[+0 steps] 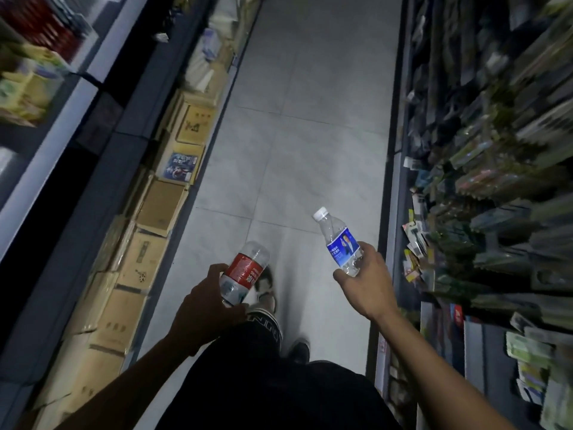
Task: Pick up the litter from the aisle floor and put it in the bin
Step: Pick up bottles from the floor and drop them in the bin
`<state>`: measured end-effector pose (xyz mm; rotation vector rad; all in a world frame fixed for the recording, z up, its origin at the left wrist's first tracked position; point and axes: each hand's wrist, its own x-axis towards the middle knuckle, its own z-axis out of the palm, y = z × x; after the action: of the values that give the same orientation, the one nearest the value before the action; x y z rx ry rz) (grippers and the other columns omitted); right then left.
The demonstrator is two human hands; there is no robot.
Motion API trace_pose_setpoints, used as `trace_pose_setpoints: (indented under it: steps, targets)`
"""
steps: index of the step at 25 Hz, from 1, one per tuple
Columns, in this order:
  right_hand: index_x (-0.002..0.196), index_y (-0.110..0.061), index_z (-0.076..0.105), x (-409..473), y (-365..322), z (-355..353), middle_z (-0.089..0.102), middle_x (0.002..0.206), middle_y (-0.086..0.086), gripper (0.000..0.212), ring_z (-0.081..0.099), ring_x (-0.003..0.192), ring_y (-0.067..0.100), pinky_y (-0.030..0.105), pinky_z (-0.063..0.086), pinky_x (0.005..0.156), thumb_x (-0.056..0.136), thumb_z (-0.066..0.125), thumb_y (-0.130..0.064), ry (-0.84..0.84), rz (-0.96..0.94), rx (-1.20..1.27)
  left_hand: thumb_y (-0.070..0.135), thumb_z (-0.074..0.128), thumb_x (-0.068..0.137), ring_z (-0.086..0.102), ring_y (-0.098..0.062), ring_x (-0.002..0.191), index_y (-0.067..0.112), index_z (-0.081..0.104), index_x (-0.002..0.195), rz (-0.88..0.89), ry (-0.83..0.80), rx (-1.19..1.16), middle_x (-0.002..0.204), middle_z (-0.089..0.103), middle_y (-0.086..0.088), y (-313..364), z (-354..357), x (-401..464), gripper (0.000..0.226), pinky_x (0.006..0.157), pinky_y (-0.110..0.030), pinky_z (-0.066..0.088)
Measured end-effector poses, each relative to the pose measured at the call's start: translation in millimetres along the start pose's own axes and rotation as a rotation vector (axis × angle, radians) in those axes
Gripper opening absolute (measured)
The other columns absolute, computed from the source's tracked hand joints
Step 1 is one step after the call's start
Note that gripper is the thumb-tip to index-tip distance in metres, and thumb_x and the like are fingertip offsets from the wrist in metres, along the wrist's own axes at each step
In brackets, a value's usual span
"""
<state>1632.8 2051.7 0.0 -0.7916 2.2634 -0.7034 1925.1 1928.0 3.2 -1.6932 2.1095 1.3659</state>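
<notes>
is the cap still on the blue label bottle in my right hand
Yes, capped: the blue-label bottle in the right hand shows a white cap seated on its neck, which tilts away from you.

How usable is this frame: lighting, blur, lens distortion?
Head view: dim overall, the floor evenly grey; both shelf sides smear with motion blur toward the edges; the wide lens splays the shelves outward. Centre stays sharp: the red-label bottle in the left hand and the blue-label bottle in the right hand read clearly.
</notes>
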Motion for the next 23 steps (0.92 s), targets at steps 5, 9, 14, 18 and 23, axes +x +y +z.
trace_pose_setpoints:
  steps: [5,9,14,18,23]
  targets:
    - [0.112,-0.034,0.05,84,-54,7,0.056,0.103,-0.007,0.047,0.058,0.089,0.017,0.039,0.054,0.074,0.069,0.07,-0.037,-0.02,0.02,-0.012,0.037,0.091,0.069,0.066,-0.011,0.092,0.027,0.035,0.136,0.069,0.041,0.077,0.122,0.064,0.0,26,-55,92,0.088,0.082,-0.029,0.057]
    - [0.112,-0.035,0.051,123,-71,-2,0.058,0.101,-0.007,0.051,0.059,0.086,0.016,0.039,0.055,0.073,0.065,0.066,-0.041,0.027,0.088,0.002,0.04,0.091,0.068,0.067,-0.011,0.089,0.03,0.033,0.136,0.16,-0.004,0.116,0.123,0.064,0.002,76,-88,163,0.09,0.075,-0.02,0.053]
    - [0.126,-0.035,0.049,165,-61,-37,0.058,0.113,-0.003,0.065,0.06,0.099,0.019,0.04,0.054,0.086,0.065,0.067,-0.047,0.096,0.213,0.059,0.04,0.091,0.069,0.064,-0.007,0.086,0.031,0.034,0.137,0.244,-0.06,0.161,0.123,0.064,0.004,170,-107,253,0.089,0.065,-0.012,0.044]
    - [0.127,-0.03,0.051,232,-49,-76,0.059,0.113,-0.002,0.064,0.06,0.096,0.019,0.036,0.05,0.081,0.068,0.075,-0.03,0.164,0.294,0.126,0.042,0.091,0.07,0.063,-0.008,0.084,0.025,0.036,0.139,0.304,-0.064,0.199,0.126,0.064,0.0,255,-105,333,0.09,0.068,-0.015,0.044]
    - [0.125,-0.032,0.051,347,-52,-132,0.062,0.108,-0.005,0.066,0.062,0.095,0.019,0.037,0.053,0.081,0.061,0.068,-0.041,0.142,0.29,0.128,0.04,0.089,0.073,0.064,-0.013,0.093,0.026,0.033,0.139,0.291,-0.087,0.21,0.129,0.062,-0.004,333,-97,405,0.088,0.075,-0.025,0.054]
